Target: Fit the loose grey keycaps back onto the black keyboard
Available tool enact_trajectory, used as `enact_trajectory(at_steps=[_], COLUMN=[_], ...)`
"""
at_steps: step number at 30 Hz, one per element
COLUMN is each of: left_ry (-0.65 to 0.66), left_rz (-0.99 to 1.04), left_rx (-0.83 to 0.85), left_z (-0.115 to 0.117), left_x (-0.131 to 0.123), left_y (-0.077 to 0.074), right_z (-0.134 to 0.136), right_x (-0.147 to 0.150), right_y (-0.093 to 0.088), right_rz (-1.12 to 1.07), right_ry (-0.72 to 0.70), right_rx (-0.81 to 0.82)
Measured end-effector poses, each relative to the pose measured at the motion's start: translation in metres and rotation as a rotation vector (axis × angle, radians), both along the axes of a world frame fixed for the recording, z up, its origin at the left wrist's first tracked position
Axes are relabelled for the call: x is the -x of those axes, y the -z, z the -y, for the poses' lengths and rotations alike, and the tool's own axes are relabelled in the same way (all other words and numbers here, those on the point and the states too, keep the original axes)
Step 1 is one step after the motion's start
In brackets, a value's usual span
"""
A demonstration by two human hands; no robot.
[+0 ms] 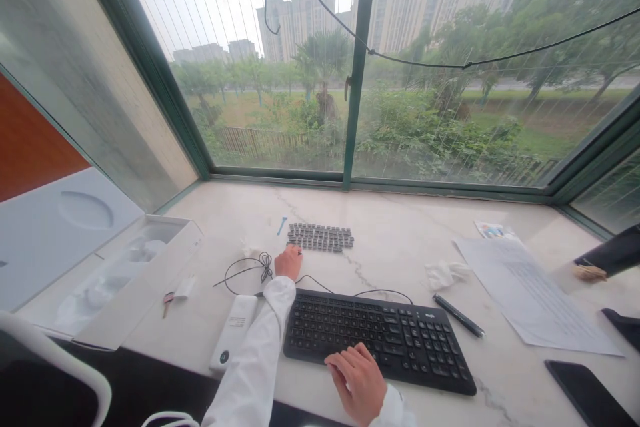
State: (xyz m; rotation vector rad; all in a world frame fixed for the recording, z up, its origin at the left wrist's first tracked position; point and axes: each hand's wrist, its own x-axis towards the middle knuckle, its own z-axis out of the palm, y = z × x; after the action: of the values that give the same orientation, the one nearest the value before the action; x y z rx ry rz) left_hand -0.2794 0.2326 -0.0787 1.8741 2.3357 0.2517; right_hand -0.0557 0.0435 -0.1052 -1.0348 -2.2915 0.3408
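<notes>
A black keyboard (385,337) lies on the pale marble sill in front of me. My right hand (357,380) rests on its near edge, fingers spread flat and holding nothing. My left hand (289,261), in a white sleeve, reaches past the keyboard's far left corner toward a grid of grey keycaps (321,237); its fingers are curled under, and I cannot make out whether they hold anything. A small blue tool (281,225) lies just left of the keycaps.
A coiled black cable (247,270) and a white remote (234,332) lie left of the keyboard. An open white box (125,280) sits farther left. A black pen (459,315), crumpled tissue (444,273), papers (533,297) and a dark phone (587,393) lie to the right.
</notes>
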Motion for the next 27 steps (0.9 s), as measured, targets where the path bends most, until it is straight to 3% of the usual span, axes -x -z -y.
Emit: enact_trajectory(at_steps=[7, 10, 13, 17, 21, 27], left_ry=[-0.005, -0.012, 0.003, 0.055, 0.097, 0.194], left_rz=[0.040, 0.142, 0.257, 0.387, 0.546, 0.571], left_rx=[-0.081, -0.209, -0.217, -0.242, -0.195, -0.043], left_z=[0.017, 0.039, 0.069, 0.111, 0.146, 0.179], left_x=[-0.008, -0.021, -0.034, -0.039, -0.028, -0.014], left_y=[-0.020, -0.028, -0.032, -0.033, -0.029, -0.018], right_z=[-0.001, -0.005, -0.009, -0.011, -0.011, -0.012], right_x=[0.001, 0.000, -0.003, -0.005, -0.002, 0.003], right_y=[0.001, 0.002, 0.001, 0.000, 0.001, 0.002], right_rz=[-0.049, -0.108, -0.135, -0.129, -0.108, -0.085], right_ry=[0.034, 0.097, 0.125, 0.128, 0.117, 0.081], right_rx=[0.008, 0.028, 0.062, 0.114, 0.152, 0.180])
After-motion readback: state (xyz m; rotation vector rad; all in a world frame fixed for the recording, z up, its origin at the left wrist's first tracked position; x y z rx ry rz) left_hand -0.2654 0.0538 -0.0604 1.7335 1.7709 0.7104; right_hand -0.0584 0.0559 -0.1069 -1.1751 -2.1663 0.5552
